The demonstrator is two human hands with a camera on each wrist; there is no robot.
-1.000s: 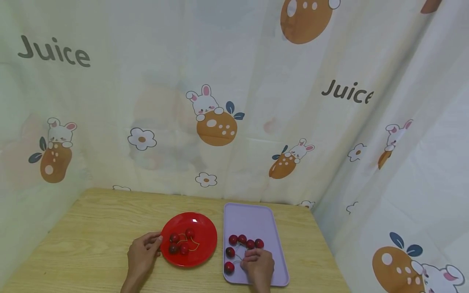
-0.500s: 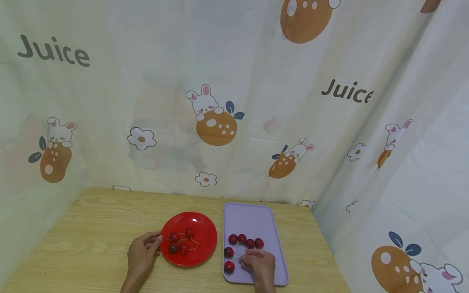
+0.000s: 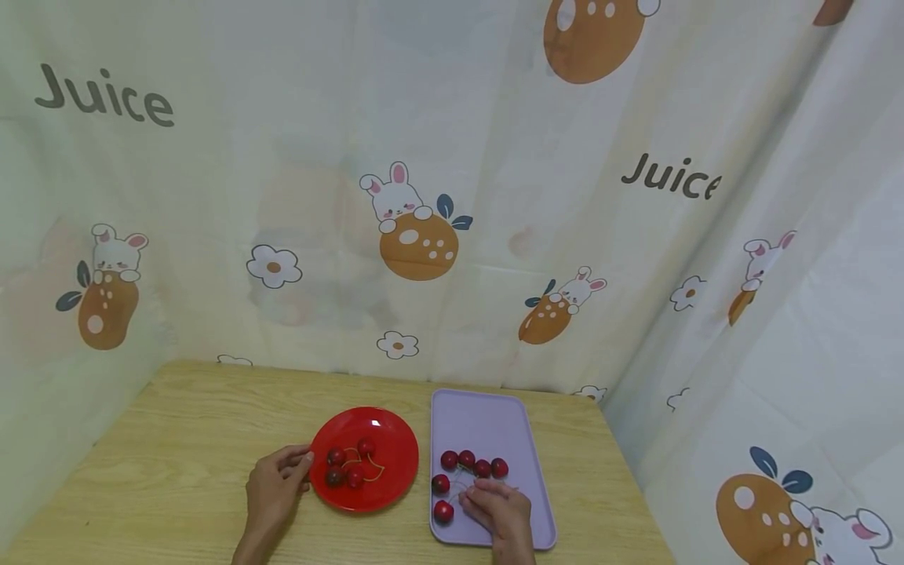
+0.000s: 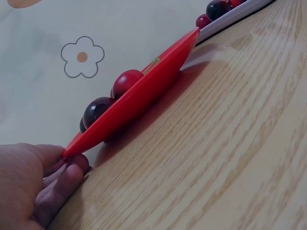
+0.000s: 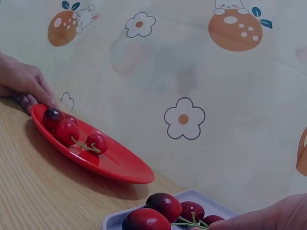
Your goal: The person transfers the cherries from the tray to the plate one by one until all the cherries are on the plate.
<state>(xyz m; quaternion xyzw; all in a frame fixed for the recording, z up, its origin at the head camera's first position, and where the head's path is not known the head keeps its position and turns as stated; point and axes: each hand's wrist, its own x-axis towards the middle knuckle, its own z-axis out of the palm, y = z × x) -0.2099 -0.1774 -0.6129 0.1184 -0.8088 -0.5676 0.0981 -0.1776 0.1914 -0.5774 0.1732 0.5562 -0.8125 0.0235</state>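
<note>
My left hand (image 3: 271, 488) pinches the left rim of a round red plate (image 3: 397, 471), thumb on top and fingers curled beneath, as the left wrist view shows. Several dark red cherries (image 3: 355, 476) with green stems lie on the plate's left half. To the right, a lilac tray (image 3: 480, 420) bears more cherries (image 3: 443, 512), bunched toward its front left. Over the tray, my right hand (image 3: 504, 514) pinches thin cherry stems (image 5: 189, 224) between thumb and fingertips. Those stems lead left to two cherries near the tray's left edge. Most of the right hand falls outside its own wrist view.
Plate and tray stand side by side on a light wooden table (image 3: 212, 424), a narrow strip of wood between them. Behind the table and along its sides hangs a pale curtain (image 3: 318, 196) printed with rabbits, orange fruit and flowers.
My right hand has shifted very slightly right over the tray, and the two cherries at the tray's left edge have nudged a little. My left hand stays on the plate's rim.
</note>
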